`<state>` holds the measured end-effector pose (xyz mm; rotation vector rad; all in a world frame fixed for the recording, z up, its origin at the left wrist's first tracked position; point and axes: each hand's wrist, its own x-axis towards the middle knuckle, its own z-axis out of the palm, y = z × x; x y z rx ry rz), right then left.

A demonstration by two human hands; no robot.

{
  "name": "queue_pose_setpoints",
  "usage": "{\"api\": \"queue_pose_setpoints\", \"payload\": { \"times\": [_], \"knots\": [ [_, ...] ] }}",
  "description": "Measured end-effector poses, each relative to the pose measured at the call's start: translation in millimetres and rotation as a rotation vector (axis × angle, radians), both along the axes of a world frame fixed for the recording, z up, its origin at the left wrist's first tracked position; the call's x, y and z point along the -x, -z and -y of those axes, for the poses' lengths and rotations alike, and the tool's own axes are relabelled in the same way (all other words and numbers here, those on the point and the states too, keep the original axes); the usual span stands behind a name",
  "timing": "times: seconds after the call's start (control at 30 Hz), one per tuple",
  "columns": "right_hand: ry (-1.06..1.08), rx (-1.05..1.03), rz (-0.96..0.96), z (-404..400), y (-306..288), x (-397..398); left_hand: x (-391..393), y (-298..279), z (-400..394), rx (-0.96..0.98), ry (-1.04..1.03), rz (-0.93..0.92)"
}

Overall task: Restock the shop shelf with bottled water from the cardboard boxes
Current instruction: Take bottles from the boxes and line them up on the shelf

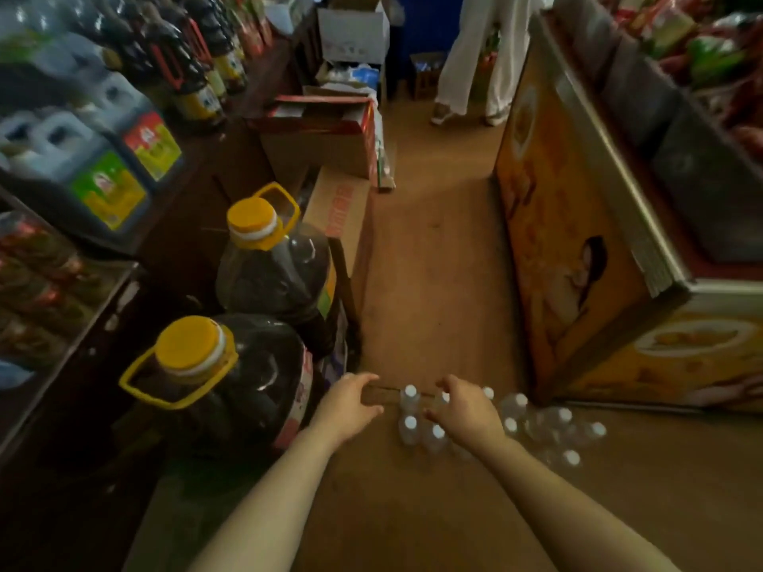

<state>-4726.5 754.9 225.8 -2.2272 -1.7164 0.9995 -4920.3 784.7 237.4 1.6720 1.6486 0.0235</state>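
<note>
Several small clear water bottles (411,427) with white caps stand and lie on the brown floor near the bottom middle, and more of them (557,423) spread to the right. My left hand (351,408) curls round the edge of a flat brown cardboard piece (382,396) just left of the bottles. My right hand (468,412) is over the group, with fingers and thumb curled round one upright bottle (444,400). The palm hides that bottle's body. The dark shop shelf (82,241) runs along the left.
Two big dark jugs with yellow caps (264,274) stand at the left beside cardboard boxes (342,225). An orange-sided chest freezer (578,262) bounds the aisle on the right. A person in white trousers (475,68) stands at the far end.
</note>
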Motion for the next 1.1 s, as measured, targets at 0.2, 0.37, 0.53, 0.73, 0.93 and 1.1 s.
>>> {"api": "queue_pose_setpoints", "payload": {
  "times": [0.2, 0.37, 0.53, 0.73, 0.93, 1.1],
  "knots": [
    [0.066, 0.041, -0.082, 10.0, 121.2, 3.2, -13.2, 120.2, -5.0, 0.038, 0.020, 0.044],
    [0.105, 0.064, -0.156, 11.6, 225.3, 3.0, -28.8, 217.1, -20.7, 0.067, 0.074, 0.036],
    [0.123, 0.031, -0.200, 12.0, 312.9, 2.4, -45.7, 300.8, -32.6, 0.084, 0.125, 0.101],
    [0.028, 0.055, -0.210, 24.7, 386.8, 1.0, -60.5, 393.6, -39.8, 0.164, 0.074, 0.143],
    [-0.037, 0.196, -0.213, 34.5, 410.9, -8.5, -67.7, 421.9, -31.7, 0.137, -0.081, 0.337],
    [-0.076, 0.228, -0.232, 27.4, 403.4, -15.2, -58.6, 415.7, -23.7, 0.123, -0.058, 0.351]
  ]
}}
